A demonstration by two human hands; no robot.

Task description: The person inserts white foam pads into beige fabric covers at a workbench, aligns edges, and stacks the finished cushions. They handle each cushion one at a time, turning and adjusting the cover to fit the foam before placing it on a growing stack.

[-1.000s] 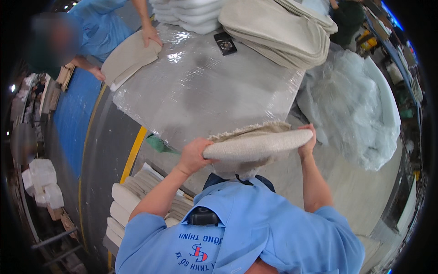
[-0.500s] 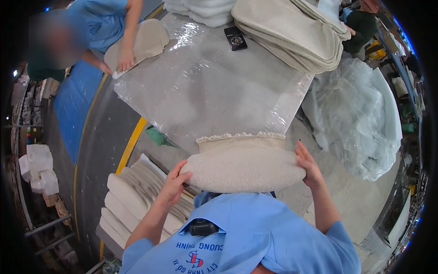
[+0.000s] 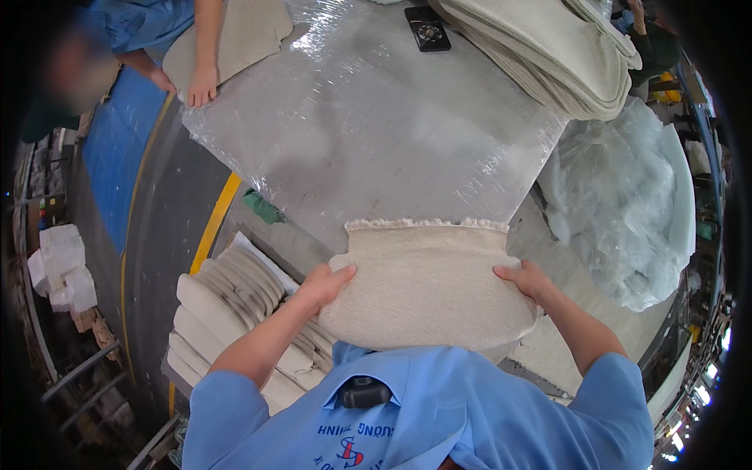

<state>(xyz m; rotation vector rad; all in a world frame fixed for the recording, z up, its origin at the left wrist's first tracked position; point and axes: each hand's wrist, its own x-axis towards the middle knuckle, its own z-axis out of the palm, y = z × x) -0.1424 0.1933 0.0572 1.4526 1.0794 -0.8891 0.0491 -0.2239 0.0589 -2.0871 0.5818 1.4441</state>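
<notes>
A beige fabric cushion cover [image 3: 427, 282] with a frayed far edge is stretched out in front of my body, at the near edge of the table. My left hand [image 3: 330, 283] grips its left side, thumb on top and fingers underneath. On the opposite side my right hand [image 3: 526, 280] pinches the cloth in the same way. The fingers beneath the fabric are hidden. The frayed edge lies toward the plastic-wrapped table [image 3: 376, 149].
Stacked beige covers [image 3: 548, 55] lie at the table's far right, beside a dark phone-like object [image 3: 428, 30]. More folded beige pieces [image 3: 227, 301] sit at my left. Clear plastic sheeting [image 3: 619, 204] bulges at the right. A co-worker's hand [image 3: 202, 84] presses another beige piece [image 3: 243, 39].
The cover, bulging and folded before, is now spread flatter with more of its face showing. Both my thumbs have come onto its top. The view has shifted slightly.
</notes>
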